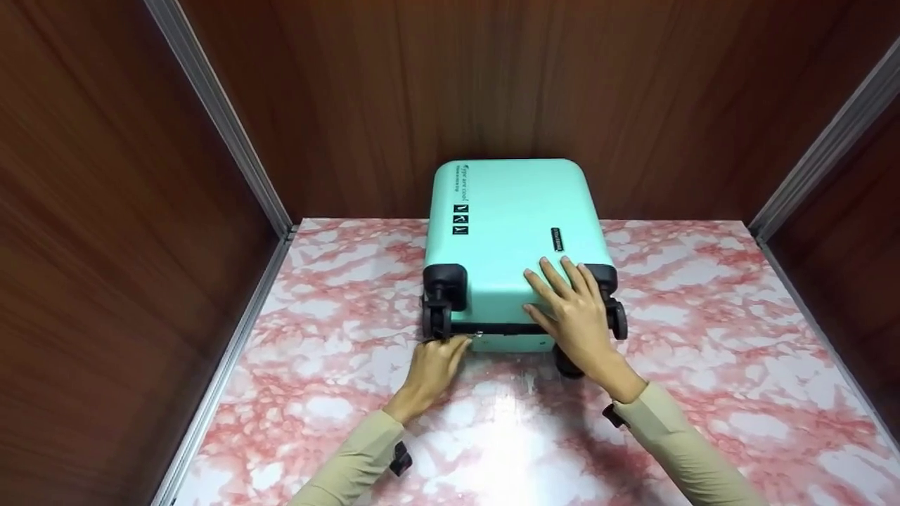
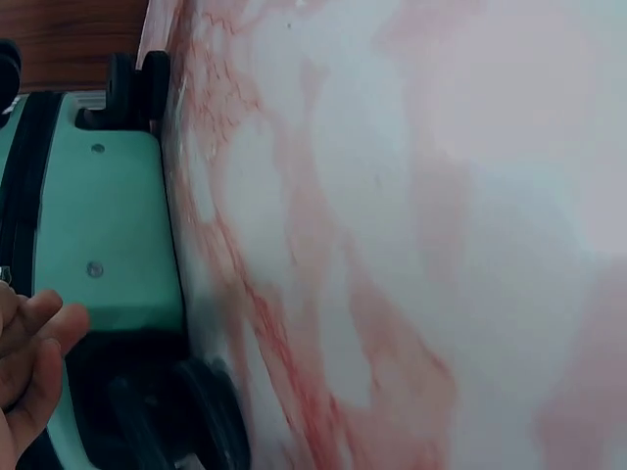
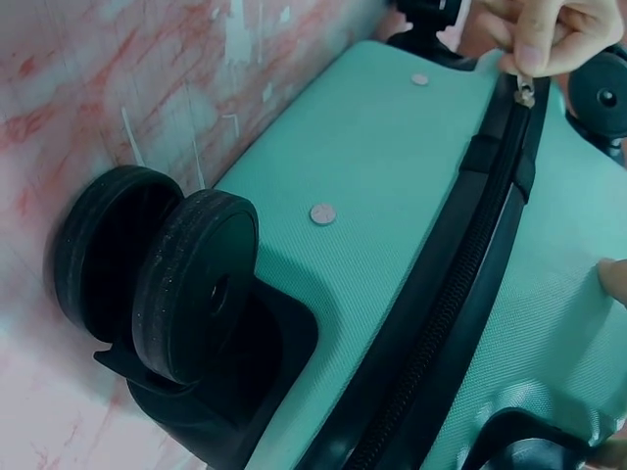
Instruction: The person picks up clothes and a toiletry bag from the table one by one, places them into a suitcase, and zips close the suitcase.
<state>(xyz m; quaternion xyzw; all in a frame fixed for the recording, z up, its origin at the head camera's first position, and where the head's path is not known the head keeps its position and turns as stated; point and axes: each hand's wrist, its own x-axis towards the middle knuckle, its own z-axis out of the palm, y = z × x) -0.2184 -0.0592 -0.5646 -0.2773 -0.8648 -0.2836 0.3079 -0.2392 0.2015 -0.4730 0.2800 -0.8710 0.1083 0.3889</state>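
Note:
A mint-green suitcase point(image 1: 513, 211) lies flat, its wheeled end facing me. My left hand point(image 1: 430, 369) pinches the metal zipper pull point(image 3: 526, 90) on the black zipper band point(image 3: 446, 313) of that end, beside the left upper wheel point(image 1: 437, 316). In the left wrist view my left hand point(image 2: 29, 352) shows only in part, at the left edge. My right hand point(image 1: 580, 323) rests with spread fingers on the suitcase's top shell, near its front right corner. The right wrist view shows a double black wheel point(image 3: 196, 279) and the closed zipper teeth between it and the pull.
The suitcase stands on a red-and-white marbled surface point(image 1: 337, 309), close to a brown wood-grain back panel point(image 1: 506, 77). Similar side panels point(image 1: 105, 232) with metal edge strips point(image 1: 225, 126) rise left and right. Black wheels stick out at the suitcase's near corners.

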